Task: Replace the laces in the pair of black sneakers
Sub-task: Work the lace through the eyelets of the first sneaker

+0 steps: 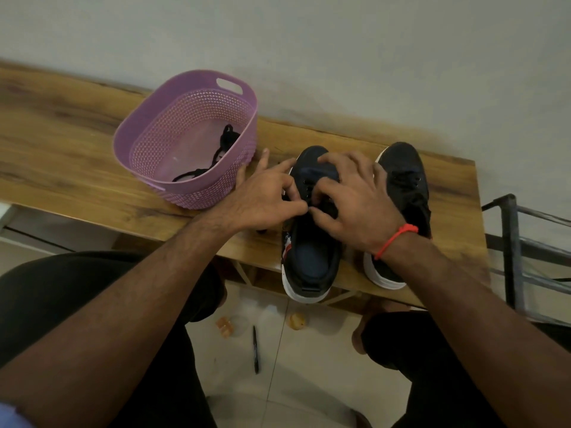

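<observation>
Two black sneakers with white soles stand side by side on a wooden table, heels toward me. Both my hands work at the eyelets of the left sneaker (312, 251). My left hand (268, 196) pinches a black lace end at the shoe's left eyelet row, thumb and forefinger together, the other fingers spread. My right hand (355, 199) lies over the tongue and pinches the lace beside my left thumb. The right sneaker (404, 177) is partly hidden behind my right wrist and shows black laces. A loose black lace (227, 140) lies in the purple basket (191, 199).
The wooden table (61, 156) runs left along a pale wall. A dark metal rack (513, 242) stands past the table's right end. On the tiled floor below lie a black pen (255, 350) and small pieces of litter. My knees sit under the near edge.
</observation>
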### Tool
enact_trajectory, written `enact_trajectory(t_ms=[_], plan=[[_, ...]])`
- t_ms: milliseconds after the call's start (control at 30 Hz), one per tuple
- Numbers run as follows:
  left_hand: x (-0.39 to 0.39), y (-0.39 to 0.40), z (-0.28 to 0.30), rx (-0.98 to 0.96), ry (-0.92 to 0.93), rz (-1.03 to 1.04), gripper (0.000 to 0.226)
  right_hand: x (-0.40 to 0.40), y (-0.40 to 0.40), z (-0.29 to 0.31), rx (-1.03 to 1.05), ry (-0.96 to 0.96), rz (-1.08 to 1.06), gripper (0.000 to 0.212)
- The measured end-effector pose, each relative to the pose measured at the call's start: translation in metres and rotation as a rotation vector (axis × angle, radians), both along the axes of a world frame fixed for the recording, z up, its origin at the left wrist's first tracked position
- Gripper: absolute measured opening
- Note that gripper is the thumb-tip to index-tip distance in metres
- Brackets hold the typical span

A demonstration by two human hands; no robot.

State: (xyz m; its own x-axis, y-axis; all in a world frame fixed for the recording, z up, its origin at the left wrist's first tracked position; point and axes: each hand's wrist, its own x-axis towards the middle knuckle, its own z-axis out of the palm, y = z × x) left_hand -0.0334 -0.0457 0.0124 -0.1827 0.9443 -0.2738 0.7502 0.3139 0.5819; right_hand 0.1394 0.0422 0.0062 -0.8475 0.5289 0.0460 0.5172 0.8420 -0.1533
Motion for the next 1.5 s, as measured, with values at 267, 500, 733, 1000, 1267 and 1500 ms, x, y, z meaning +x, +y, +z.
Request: enact_trajectory(t_ms=[267, 500, 733, 1000, 1267, 1500], plan=[[0.002, 0.001, 0.001, -0.005, -0.005, 0.008, 0.015, 0.009, 0.035, 0.001, -0.122, 0.521, -0.322, 0.013], [0.002, 0.001, 0.0, -0.016, -0.005, 0.001, 0.015, 0.007, 0.018, 0.005, -0.094, 0.11, -0.13, 0.031], [0.001, 0.0, -0.001, -0.02, -0.001, -0.003, 0.014, 0.0, 0.006, -0.007, 0.017, 0.148, -0.032, 0.016], [0.002, 0.001, -0.001, -0.03, -0.01, 0.0, 0.016, 0.018, 0.044, 0.013, -0.138, 0.32, -0.363, 0.042], [-0.003, 0.0, -0.001, -0.037, 0.045, 0.022, 0.014, 0.006, 0.014, 0.017, -0.225, -0.076, -0.241, 0.035], [-0.001, -0.004, 0.003, -0.103, 0.207, -0.049, 0.017, 0.004, 0.018, 0.017, -0.561, -0.021, -0.248, 0.013]])
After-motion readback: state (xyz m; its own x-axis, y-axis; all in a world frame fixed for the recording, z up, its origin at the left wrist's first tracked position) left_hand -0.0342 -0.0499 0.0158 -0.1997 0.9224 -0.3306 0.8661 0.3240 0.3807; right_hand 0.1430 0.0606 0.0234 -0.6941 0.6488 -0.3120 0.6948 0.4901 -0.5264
